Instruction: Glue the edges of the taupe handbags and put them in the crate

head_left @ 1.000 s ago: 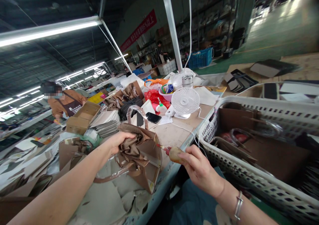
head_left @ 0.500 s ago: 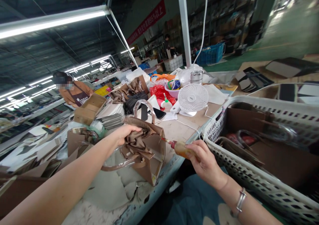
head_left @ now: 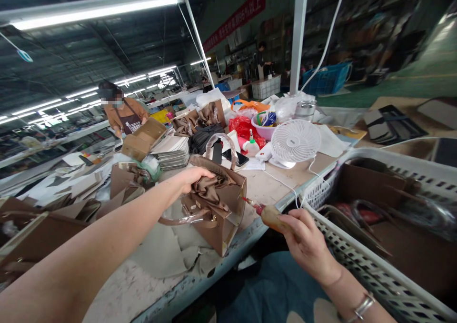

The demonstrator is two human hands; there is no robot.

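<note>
A brown handbag [head_left: 228,208] stands tilted on the table near its front edge, with its satiny brown lining bunched out of the opening. My left hand [head_left: 194,177] is closed on the bag's upper rim and lining; some of its fingers are hidden in the folds. Plastic film wraps the bag's handles. In my right hand [head_left: 303,235] is an amber squeeze bottle [head_left: 273,217], seemingly for glue, with a red neck and thin nozzle. Its tip points left at the bag's side panel, close to it; whether they touch I cannot tell.
At right stands a white plastic basket [head_left: 332,227] holding brown bag parts. A white fan [head_left: 296,141], a phone [head_left: 238,158] and a stack of sheets [head_left: 171,152] lie beyond the bag. More brown bags [head_left: 32,237] crowd the left. A co-worker [head_left: 124,111] stands across the table.
The camera view has swung left, shifting the scene rightward. Both hands keep their holds on the bag and bottle, and the nozzle stays by the side panel.
</note>
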